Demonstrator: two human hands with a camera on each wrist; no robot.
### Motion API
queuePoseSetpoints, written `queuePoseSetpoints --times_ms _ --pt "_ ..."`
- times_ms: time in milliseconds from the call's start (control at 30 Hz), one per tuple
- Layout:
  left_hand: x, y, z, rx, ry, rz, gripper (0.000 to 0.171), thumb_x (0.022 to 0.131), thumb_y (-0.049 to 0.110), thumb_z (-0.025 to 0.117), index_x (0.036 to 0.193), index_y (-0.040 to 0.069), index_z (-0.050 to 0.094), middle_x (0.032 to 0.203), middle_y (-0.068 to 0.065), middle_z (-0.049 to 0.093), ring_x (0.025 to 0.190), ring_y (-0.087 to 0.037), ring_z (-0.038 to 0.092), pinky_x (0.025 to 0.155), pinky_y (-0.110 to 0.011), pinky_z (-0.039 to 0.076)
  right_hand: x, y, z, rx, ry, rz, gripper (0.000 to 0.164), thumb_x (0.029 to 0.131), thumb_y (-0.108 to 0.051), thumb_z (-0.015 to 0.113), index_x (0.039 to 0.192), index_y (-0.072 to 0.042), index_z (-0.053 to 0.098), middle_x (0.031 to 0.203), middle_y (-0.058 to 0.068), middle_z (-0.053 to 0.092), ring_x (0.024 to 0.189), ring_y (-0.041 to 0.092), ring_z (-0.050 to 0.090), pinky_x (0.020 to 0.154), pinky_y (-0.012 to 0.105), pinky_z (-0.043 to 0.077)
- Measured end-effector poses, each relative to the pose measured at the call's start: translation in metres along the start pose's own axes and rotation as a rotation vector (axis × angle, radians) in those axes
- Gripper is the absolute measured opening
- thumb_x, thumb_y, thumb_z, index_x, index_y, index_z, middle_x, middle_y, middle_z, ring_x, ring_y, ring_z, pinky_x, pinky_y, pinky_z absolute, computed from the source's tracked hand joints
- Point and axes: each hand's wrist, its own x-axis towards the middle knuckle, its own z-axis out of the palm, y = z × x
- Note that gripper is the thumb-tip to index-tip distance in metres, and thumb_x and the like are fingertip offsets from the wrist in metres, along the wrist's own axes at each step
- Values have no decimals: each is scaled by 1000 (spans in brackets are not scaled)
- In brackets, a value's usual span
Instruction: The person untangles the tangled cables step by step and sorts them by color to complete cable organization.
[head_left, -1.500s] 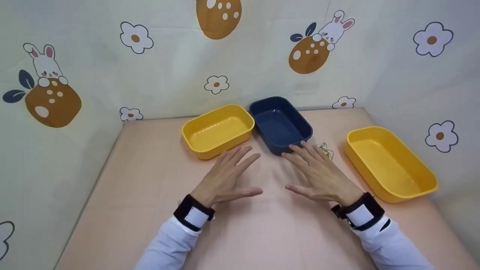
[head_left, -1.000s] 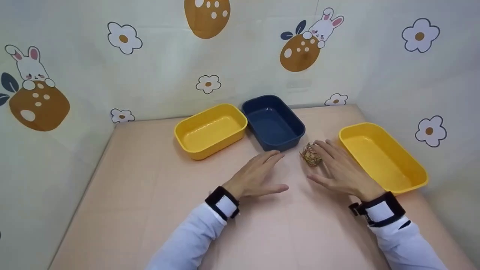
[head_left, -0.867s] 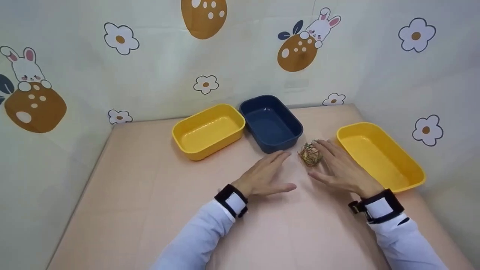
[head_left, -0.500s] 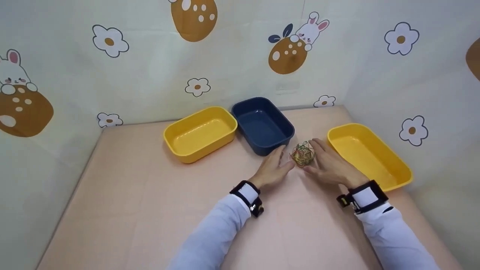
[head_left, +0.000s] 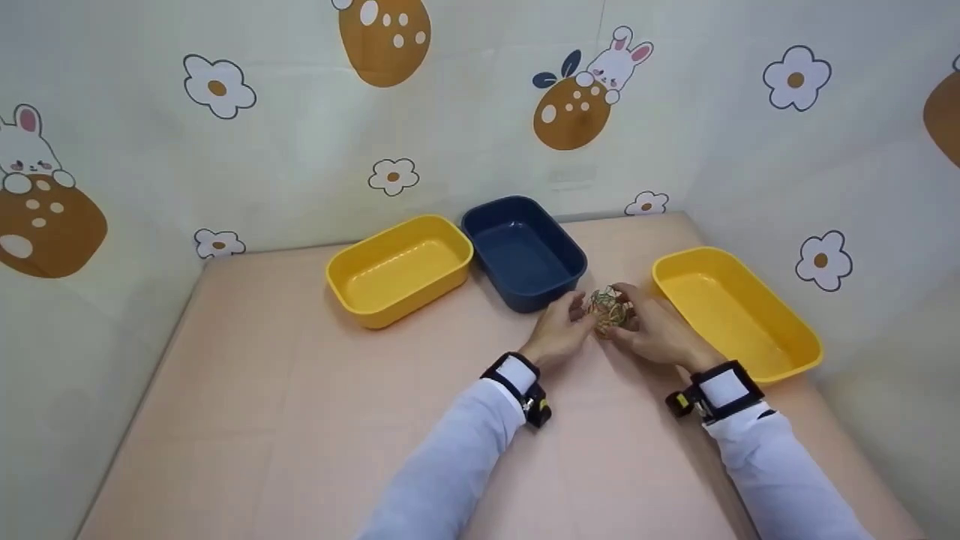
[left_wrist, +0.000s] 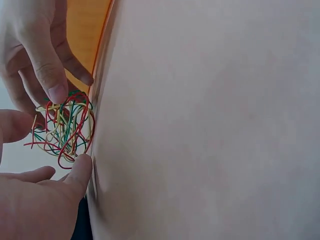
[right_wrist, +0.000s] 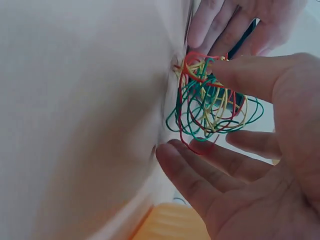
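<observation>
A loose, round tangle of thin red, green and yellow wires (head_left: pixel 609 307) sits low over the tabletop, just in front of the navy tray. My left hand (head_left: pixel 559 331) holds it from the left, with thumb and fingertips at its side. From the right, my right hand (head_left: pixel 661 334) grips the same tangle. In the right wrist view the right thumb lies across the wires (right_wrist: pixel 200 107), with the fingers curved on their other side. A left fingertip meets the edge of the tangle (left_wrist: pixel 65 125) in the left wrist view. The hands cover part of the wires.
The navy tray (head_left: pixel 525 255) stands behind the hands, against a yellow tray (head_left: pixel 401 270) on its left. Another yellow tray (head_left: pixel 739 315) stands right of the right hand. A patterned cloth wall (head_left: pixel 465 142) rises behind the pink tabletop (head_left: pixel 337 435).
My left hand has moved right to the wire tangle, and my right hand has closed in from the other side. Fingers of both hands now curl about it. The view has shifted.
</observation>
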Motion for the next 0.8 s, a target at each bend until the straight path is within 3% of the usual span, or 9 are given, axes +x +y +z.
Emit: queuePoseSetpoints --times_ms 100,167,400,600,800 --pt "-3 -5 -1 -100 -29 26 55 93 9 61 142 -6 43 137 -26 56 125 -35 59 107 -41 47 -2 -1 1 56 -7 -8 71 86 -27 78 145 -6 43 115 18 69 100 32 68 88 51 55" --pt "-7 -8 -3 -142 -44 42 53 90 5 65 139 -7 46 132 -25 60 121 -33 61 105 -41 49 -3 -4 2 90 -26 -16 68 85 -27 79 142 -7 47 116 14 70 103 29 69 90 50 55" --pt "-32 -13 -22 -165 -56 47 50 88 15 75 132 2 56 128 -13 64 114 -23 65 100 -33 52 -12 -23 4 201 -94 -69 59 84 -24 80 134 -8 55 113 7 71 101 24 70 88 47 57" --pt "-63 -8 -60 -192 -46 113 50 88 16 75 133 5 57 133 -12 62 114 -26 65 100 -39 53 -11 -58 10 252 -58 -144 58 82 -27 82 133 -13 58 112 2 71 95 17 71 82 40 60" --pt "-92 -6 -99 -212 32 151 49 89 16 75 133 6 56 134 -14 59 115 -31 65 97 -38 54 -5 -97 21 381 -39 -244 56 83 -24 81 133 -16 58 115 2 69 96 16 71 80 36 60"
